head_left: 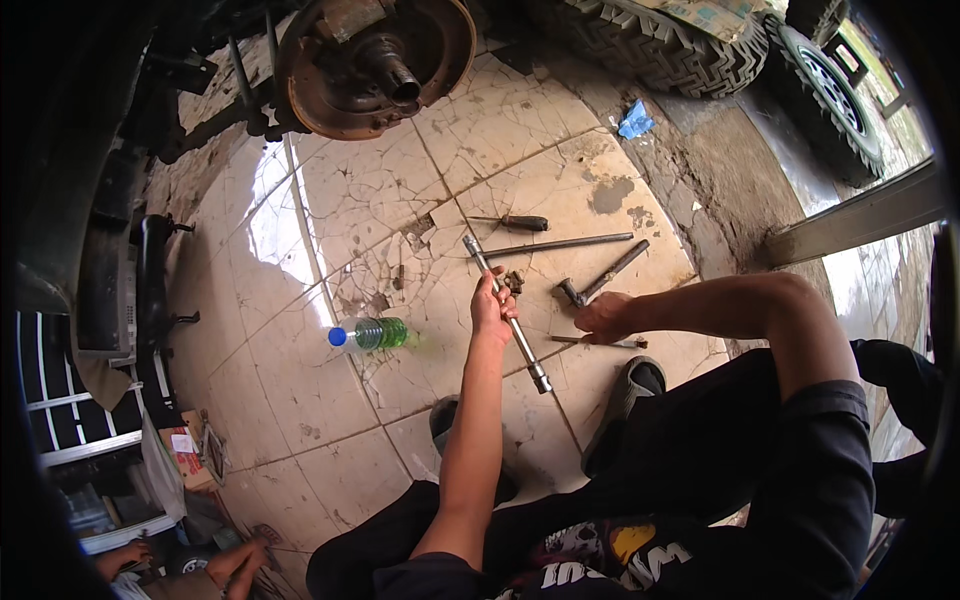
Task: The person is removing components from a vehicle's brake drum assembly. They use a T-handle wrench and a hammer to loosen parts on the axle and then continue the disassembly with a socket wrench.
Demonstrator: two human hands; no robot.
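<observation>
My left hand (491, 308) is wrapped round a long shiny metal socket bar (526, 352), which slants from upper left to lower right above the tiles. My right hand (606, 318) is low over the floor with its fingers curled in; what they hold, if anything, is hidden. Just beyond it lies an L-shaped steel socket wrench (612, 272). A thin tool (612, 342) lies on the near side of that hand. Farther off are a straight steel bar (580, 244) and a dark-handled screwdriver (524, 222). A small rusty metal part (514, 282) shows beside my left hand.
A bottle of green liquid with a blue cap (370, 333) lies on the cracked tile floor (300, 400). A rusty wheel hub (375, 75) hangs at the top. Large tyres (670, 45) stand far right, near a blue scrap (636, 120). Another person's limbs (235, 567) show lower left.
</observation>
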